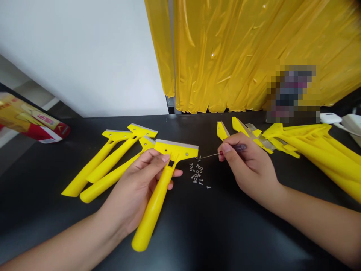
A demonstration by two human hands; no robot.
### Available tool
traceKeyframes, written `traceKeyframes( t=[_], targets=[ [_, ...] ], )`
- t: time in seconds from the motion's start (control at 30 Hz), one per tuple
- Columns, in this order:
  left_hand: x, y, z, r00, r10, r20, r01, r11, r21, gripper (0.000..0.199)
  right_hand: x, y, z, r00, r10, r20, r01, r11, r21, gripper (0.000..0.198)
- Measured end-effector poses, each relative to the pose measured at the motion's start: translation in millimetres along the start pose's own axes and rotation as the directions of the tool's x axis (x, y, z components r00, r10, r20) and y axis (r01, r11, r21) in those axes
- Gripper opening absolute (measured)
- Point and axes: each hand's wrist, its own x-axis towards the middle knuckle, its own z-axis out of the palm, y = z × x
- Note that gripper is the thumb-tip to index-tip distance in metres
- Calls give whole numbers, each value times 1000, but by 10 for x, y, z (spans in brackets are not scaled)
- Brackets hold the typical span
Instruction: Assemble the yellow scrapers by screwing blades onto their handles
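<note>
My left hand point(146, 177) grips a yellow scraper point(153, 209) just below its head, with the metal blade edge facing away from me. One screw shows at the right of the head, and a dark hole at the left. Between the fingers of my right hand point(245, 162) is a thin screwdriver point(210, 155), its tip pointing left at a small screw near the scraper's right end. Below that tip lies a pile of small screws and nuts point(196, 174). Several other yellow scrapers point(109, 160) rest on the table left of my left hand.
Right of my right hand lie yellow scraper handles point(313, 146), with yellow head plates and metal blades point(249, 131) beside them. A red and gold can point(34, 120) lies at the left. Yellow plastic sheeting point(225, 56) and a white panel point(93, 56) bound the back of the black table point(197, 233).
</note>
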Motion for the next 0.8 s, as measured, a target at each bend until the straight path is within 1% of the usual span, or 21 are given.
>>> traceKeyframes(
  t=[0.17, 0.27, 0.47, 0.67, 0.8],
  targets=[
    [5, 1, 3, 1000, 11, -1, -11, 998, 62, 15, 10, -6, 3, 1000, -30, 1, 30, 999, -13, 13],
    [-8, 13, 22, 1000, 15, 5, -15, 998, 68, 16, 15, -15, 1, 999, -36, 13, 36, 999, -14, 13],
    [-6, 5, 6, 1000, 1, 6, -1, 999, 40, 13, 22, -6, 7, 999, -29, 28, 29, 1000, 7, 12],
    [31, -11, -21, 1000, 11, -7, -11, 999, 34, 16, 31, 9, 17, 1000, 16, 27, -19, 997, 78, 13],
    [30, -16, -11, 1000, 24, -10, -24, 999, 22, 15, 0, -69, -68, 999, -43, -8, 44, 992, 121, 12]
  ],
)
